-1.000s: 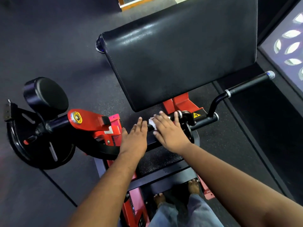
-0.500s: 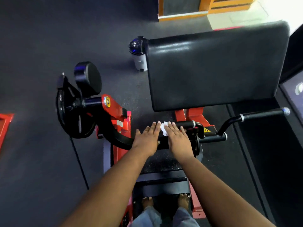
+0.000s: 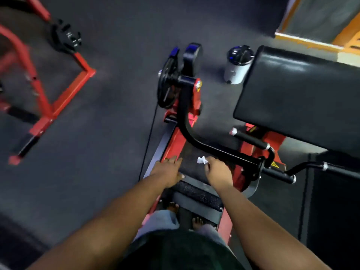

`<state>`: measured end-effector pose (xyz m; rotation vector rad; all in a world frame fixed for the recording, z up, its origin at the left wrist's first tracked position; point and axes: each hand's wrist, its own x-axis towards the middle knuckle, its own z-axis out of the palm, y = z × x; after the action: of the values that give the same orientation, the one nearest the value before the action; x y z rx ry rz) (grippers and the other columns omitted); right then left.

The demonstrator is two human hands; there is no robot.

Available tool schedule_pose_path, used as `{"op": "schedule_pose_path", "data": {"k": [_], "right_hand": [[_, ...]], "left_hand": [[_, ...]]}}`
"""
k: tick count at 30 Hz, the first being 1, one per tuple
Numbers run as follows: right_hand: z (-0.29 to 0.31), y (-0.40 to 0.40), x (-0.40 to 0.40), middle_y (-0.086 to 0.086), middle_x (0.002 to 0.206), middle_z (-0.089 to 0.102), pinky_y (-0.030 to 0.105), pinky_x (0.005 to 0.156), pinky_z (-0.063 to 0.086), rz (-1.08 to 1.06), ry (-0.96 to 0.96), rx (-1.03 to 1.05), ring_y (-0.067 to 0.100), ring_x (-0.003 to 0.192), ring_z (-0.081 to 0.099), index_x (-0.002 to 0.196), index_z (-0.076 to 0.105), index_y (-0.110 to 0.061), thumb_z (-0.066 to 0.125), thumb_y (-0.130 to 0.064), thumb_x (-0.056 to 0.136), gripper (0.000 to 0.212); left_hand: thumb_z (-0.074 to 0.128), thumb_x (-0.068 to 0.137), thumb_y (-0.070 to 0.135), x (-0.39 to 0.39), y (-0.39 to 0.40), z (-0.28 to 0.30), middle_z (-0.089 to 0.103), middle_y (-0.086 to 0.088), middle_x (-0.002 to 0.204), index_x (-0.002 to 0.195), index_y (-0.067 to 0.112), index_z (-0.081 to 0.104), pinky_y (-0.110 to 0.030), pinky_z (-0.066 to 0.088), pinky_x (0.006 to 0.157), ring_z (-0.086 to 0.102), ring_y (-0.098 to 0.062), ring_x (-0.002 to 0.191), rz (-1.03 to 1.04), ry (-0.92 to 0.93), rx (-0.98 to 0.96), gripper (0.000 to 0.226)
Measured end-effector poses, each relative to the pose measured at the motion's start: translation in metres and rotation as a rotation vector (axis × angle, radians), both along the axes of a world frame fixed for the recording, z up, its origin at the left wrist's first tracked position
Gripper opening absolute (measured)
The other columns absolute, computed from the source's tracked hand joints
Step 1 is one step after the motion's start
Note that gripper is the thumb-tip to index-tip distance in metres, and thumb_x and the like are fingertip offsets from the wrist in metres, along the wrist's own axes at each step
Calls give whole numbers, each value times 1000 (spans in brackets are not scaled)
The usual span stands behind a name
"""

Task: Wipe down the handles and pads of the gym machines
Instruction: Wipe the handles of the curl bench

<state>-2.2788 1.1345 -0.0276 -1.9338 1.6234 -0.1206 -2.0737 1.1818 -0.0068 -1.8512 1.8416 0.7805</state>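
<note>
right hand (image 3: 218, 172): you're pinching a small crumpled white wipe (image 3: 201, 160) at the fingertips, held just short of the black lever bar (image 3: 214, 151).
left hand (image 3: 168, 170): fingers loose and spread, holding nothing, hovering by the red frame (image 3: 176, 137).
where the work is: short grip (image 3: 250, 140) sits right under the big black pad (image 3: 303, 102); the longer handle (image 3: 319, 166) runs off right.
doing it well: honestly I'd open that wipe up so more of it wraps the grip, then twist along the full length and steady the bar with your free hand.
hard to see: frame's blurry, pad and handle are cut off at the right edge, can't tell if the wipe's damp or touching the bar.
</note>
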Motion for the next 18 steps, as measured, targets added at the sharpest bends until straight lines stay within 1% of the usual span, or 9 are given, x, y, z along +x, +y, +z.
{"op": "schedule_pose_path", "data": {"k": [2,5,7,10,14,18], "right_hand": [[1,13,14,11,103,72,39,74,50,125,3,13,36,99,66,115,65,-21,54,-21,96,22],[2,37,39,11,108,72,38,77,49,308,5,30,35,103,66,122,65,-21,53,-21,98,27],[7,58,62,11,113,72,38,80,49,423,15,35,36,106,65,124,65,-23,53,-22,98,29],[11,91,94,8,115,70,38,80,48,619,21,26,33,107,64,120,64,-23,51,-24,98,25],[17,137,146,7,113,71,40,83,50,817,1,0,34,108,64,119,66,-25,51,-25,96,27],[22,194,210,7,110,71,41,80,51,1030,63,-64,34,104,66,114,63,-23,49,-28,96,24]], "left_hand": [[48,103,56,7,38,3,15,-3,171,164,21,15,-52,34,114,33,-29,150,116,23,-11,78],[51,102,54,16,92,7,20,-4,170,163,24,20,-51,37,114,36,-30,149,236,31,-21,75],[50,101,55,25,127,6,23,-6,169,162,28,18,-51,38,113,37,-32,148,315,23,-26,74],[46,102,59,39,177,3,21,-8,169,163,23,17,-53,34,115,37,-34,148,454,-2,3,77],[44,100,64,59,250,9,21,-6,170,163,22,17,-52,34,114,37,-32,148,632,-8,-28,80],[44,101,63,87,326,18,17,-5,171,164,22,16,-51,32,116,33,-30,151,825,-9,-34,80]]}}
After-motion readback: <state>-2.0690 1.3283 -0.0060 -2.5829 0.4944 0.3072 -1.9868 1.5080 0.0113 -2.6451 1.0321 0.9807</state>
